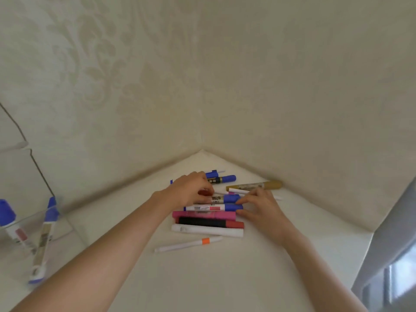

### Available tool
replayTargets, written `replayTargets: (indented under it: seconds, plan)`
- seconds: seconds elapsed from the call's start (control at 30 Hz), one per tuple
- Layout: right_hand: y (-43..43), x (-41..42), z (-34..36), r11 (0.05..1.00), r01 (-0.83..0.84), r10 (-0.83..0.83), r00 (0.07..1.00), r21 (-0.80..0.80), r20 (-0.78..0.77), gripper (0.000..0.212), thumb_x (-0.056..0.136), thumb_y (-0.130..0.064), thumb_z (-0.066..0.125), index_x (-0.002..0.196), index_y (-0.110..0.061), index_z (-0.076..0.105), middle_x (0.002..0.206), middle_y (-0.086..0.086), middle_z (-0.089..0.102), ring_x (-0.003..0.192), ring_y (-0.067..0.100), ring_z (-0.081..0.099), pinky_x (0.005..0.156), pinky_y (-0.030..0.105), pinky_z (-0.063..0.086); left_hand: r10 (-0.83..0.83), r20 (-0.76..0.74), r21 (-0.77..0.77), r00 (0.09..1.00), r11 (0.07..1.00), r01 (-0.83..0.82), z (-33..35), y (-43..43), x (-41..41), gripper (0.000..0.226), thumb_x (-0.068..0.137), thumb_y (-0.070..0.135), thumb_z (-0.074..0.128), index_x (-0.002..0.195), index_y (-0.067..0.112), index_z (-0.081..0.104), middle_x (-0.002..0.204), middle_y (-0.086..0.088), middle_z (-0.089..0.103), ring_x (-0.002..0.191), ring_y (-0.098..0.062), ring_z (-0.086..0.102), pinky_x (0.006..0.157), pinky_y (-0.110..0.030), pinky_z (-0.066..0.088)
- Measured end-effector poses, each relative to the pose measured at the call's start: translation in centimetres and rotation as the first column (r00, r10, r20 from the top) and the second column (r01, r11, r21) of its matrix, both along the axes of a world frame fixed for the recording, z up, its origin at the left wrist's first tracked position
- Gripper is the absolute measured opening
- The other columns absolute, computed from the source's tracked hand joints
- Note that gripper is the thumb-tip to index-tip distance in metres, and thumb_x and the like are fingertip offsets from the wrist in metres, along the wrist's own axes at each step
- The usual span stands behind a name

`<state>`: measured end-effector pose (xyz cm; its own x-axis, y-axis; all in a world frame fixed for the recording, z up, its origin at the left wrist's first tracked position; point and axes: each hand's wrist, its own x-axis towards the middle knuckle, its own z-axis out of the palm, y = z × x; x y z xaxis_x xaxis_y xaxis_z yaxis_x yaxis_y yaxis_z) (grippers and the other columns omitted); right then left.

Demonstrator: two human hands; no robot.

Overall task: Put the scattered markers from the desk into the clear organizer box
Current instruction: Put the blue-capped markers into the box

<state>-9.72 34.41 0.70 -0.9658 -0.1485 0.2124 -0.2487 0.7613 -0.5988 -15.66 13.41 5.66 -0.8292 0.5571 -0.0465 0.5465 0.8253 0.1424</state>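
Left hand is lying palm-down over the far-left part of the marker pile, its fingers curled down onto the barrels; whether this grip is pinching a single marker cannot be told, as the fingertips are hidden against the pile. Right hand is resting at the right end of the pile, fingers extended and lightly spread, the fingertips touching the blue caps without closing round anything.

Between the two grips, a white marker with blue cap is lying crosswise, its cap against the right fingertips. Just nearer the person than that marker, a pink marker, a black marker with red cap and a thick white marker are lying side by side, touching. Nearer still and slightly apart, a thin white pen with orange band is lying tilted. Beyond the left grip, a blue-capped marker is protruding; beyond the right grip, a gold marker is lying near the wall.

All are resting on the white bench, in the corner of the patterned walls. Well to the left of the left grip, the clear organizer box is holding blue-capped markers upright and tilted.
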Motion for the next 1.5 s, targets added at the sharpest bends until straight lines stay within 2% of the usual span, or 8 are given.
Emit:
replayTargets:
  seconds: [0.17, 0.3, 0.47, 0.67, 0.83, 1.03, 1.37, 1.5]
  plan:
    - [0.2, 0.4, 0.9, 0.948, 0.044, -0.02, 0.997, -0.314, 0.081, 0.012, 0.087, -0.022, 0.062, 0.098, -0.02, 0.065, 0.106, -0.003, 0.058, 0.104, 0.014, 0.05, 0.083, 0.019, 0.037, 0.037, -0.098, 0.081, 0.994, 0.996, -0.029, -0.7, -0.1, 1.1, 0.028, 0.088, 0.033, 0.055, 0.112, 0.02, 0.062, 0.115, -0.003, 0.054, 0.099, -0.019, 0.054, 0.081, -0.031, 0.043]
    - [0.0, 1.3, 2.9, 0.645, 0.087, -0.069, 0.996, -0.759, 0.056, 0.008, 0.091, -0.011, 0.054, 0.095, -0.013, 0.06, 0.089, 0.001, 0.068, 0.084, 0.018, 0.063, 0.072, 0.025, 0.048, 0.244, -0.03, 0.503, 0.969, 0.842, -0.196, 0.9, -1.6, 3.0, 0.017, 0.087, 0.027, 0.057, 0.1, 0.018, 0.061, 0.1, -0.002, 0.061, 0.087, -0.018, 0.057, 0.078, -0.036, 0.047]
    - [-3.8, 2.1, 7.2, 0.547, -0.115, 0.006, 0.991, -0.829, -0.133, 0.019, 0.092, -0.012, 0.051, 0.091, -0.027, 0.062, 0.084, -0.006, 0.073, 0.081, 0.011, 0.068, 0.07, 0.025, 0.056, 0.324, 0.034, 0.782, 0.946, 0.581, -0.227, 5.8, -7.1, 9.6, 0.012, 0.085, 0.02, 0.061, 0.092, 0.02, 0.052, 0.083, 0.012, 0.059, 0.072, -0.007, 0.059, 0.062, -0.01, 0.045]
    - [-14.5, 5.6, 13.9, 0.443, -0.425, 0.274, 0.903, -0.789, -0.332, 0.017, 0.094, -0.007, 0.047, 0.101, -0.018, 0.057, 0.096, 0.002, 0.07, 0.089, 0.014, 0.066, 0.068, 0.02, 0.054, 0.558, -0.121, 0.84, 0.821, 0.498, -0.214, 10.2, -15.6, 17.9, 0.025, 0.083, 0.014, 0.061, 0.09, 0.033, 0.047, 0.085, 0.013, 0.06, 0.073, -0.014, 0.066, 0.062, -0.024, 0.05]
    - [-23.2, 7.1, 17.0, 0.541, -0.528, 0.317, 0.849, -0.655, -0.423, 0.019, 0.092, -0.011, 0.052, 0.093, -0.028, 0.045, 0.098, 0.008, 0.068, 0.085, 0.014, 0.066, 0.072, 0.022, 0.053, 0.789, -0.074, 0.889, 0.61, 0.33, -0.319, 11.0, -22.1, 20.7, 0.011, 0.08, 0.012, 0.061, 0.085, 0.019, 0.054, 0.077, 0.014, 0.062, 0.068, 0.003, 0.061, 0.063, -0.009, 0.043]
    - [-29.3, 5.3, 16.4, 0.831, -0.523, 0.437, 0.825, -0.191, -0.359, 0.011, 0.088, -0.005, 0.053, 0.098, -0.006, 0.057, 0.1, 0.01, 0.064, 0.075, 0.018, 0.061, 0.071, 0.019, 0.048, 0.879, -0.098, 0.782, 0.466, 0.357, -0.51, 9.2, -23.1, 19.5, 0.014, 0.075, 0.02, 0.071, 0.079, 0.02, 0.058, 0.082, 0.004, 0.063, 0.066, -0.007, 0.05, 0.06, -0.018, 0.035]
    - [-32.7, 3.6, 16.2, 0.877, -0.48, 0.45, 0.838, -0.023, -0.307, 0.009, 0.086, -0.01, 0.057, 0.093, -0.004, 0.061, 0.095, 0.012, 0.067, 0.083, 0.027, 0.062, 0.074, 0.036, 0.052, 0.933, -0.212, 0.623, 0.29, 0.357, -0.696, 7.9, -21.2, 19.4, 0.019, 0.08, 0.026, 0.063, 0.095, 0.018, 0.056, 0.094, 0.0, 0.049, 0.095, -0.026, 0.05, 0.071, -0.037, 0.039]
    - [-33.6, 3.6, 15.7, 0.82, -0.432, 0.552, 0.769, 0.376, -0.321, 0.015, 0.085, -0.016, 0.057, 0.098, -0.01, 0.062, 0.089, 0.01, 0.06, 0.083, 0.027, 0.057, 0.067, 0.033, 0.043, 0.94, -0.111, 0.63, 0.323, 0.318, -0.709, 7.7, -21.3, 19.3, 0.022, 0.077, 0.031, 0.068, 0.09, 0.015, 0.062, 0.093, -0.002, 0.045, 0.088, -0.026, 0.055, 0.074, -0.041, 0.047]
